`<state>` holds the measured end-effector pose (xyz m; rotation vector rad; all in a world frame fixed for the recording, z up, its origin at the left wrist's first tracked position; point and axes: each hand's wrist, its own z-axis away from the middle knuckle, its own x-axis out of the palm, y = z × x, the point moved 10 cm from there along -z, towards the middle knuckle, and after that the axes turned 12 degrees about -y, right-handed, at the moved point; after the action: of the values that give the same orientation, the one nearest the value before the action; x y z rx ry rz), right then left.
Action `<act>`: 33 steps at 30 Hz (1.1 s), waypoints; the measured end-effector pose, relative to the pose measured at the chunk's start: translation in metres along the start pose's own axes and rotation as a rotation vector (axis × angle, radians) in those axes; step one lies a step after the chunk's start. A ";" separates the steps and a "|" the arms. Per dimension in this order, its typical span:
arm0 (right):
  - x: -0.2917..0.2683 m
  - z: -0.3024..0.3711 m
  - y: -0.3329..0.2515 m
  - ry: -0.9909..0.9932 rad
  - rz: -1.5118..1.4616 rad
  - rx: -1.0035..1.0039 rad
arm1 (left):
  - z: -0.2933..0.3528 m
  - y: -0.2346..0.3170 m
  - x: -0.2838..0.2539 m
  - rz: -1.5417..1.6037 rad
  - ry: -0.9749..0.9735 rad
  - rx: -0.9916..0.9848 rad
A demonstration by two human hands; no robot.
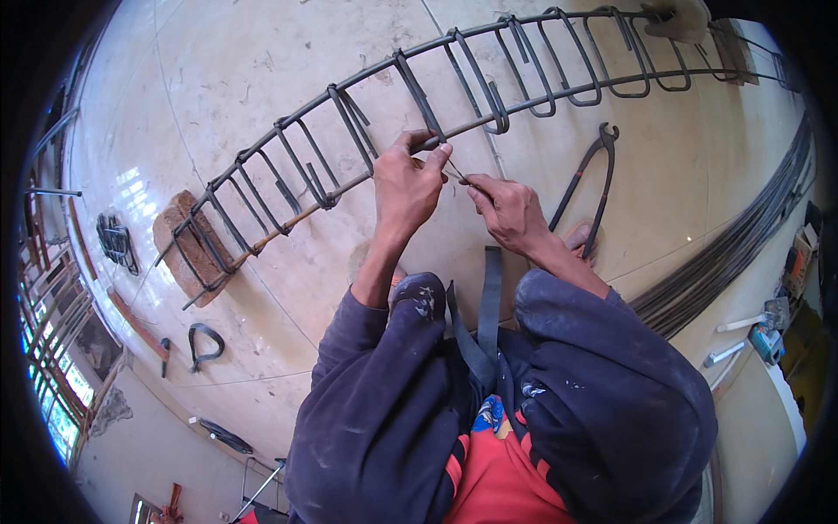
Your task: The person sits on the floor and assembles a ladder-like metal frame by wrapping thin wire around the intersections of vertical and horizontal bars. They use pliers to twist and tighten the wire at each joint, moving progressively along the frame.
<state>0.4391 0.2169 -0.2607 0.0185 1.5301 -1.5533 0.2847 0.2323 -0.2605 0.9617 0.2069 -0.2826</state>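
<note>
A long cage of steel reinforcing bars (527, 105) with bent stirrups crosses the floor in front of me. My left hand (408, 185) is closed round the near bar, its thumb and fingers at the lower corner of a stirrup (419, 94). A thin tie wire (456, 173) runs from that joint towards my right hand (511, 212). The right thumb and forefinger pinch the wire's end, with the other fingers curled. Beyond my right hand, long-handled pincers (605, 140) lie with their jaws pointing away from me. Fingers partly hide the joint itself.
A rough block (172, 223) supports the cage's left end. Several stirrups (116, 244) lie stacked further left, near a black loop (206, 346) and a hammer (140, 319). At right lies a bundle of long rods (724, 266). A grey strap (490, 297) hangs between my knees.
</note>
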 end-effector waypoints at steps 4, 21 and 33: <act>-0.007 0.000 -0.011 0.027 0.148 -0.049 | -0.001 -0.005 -0.001 0.017 0.006 -0.004; -0.012 0.004 -0.030 0.155 0.287 -0.058 | 0.005 -0.003 0.000 0.065 0.068 0.044; -0.053 -0.009 -0.081 0.114 0.564 -0.306 | 0.009 -0.013 0.002 0.170 0.218 0.182</act>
<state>0.4167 0.2381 -0.1685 0.3395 1.6559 -0.8803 0.2825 0.2182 -0.2658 1.1836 0.3000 -0.0394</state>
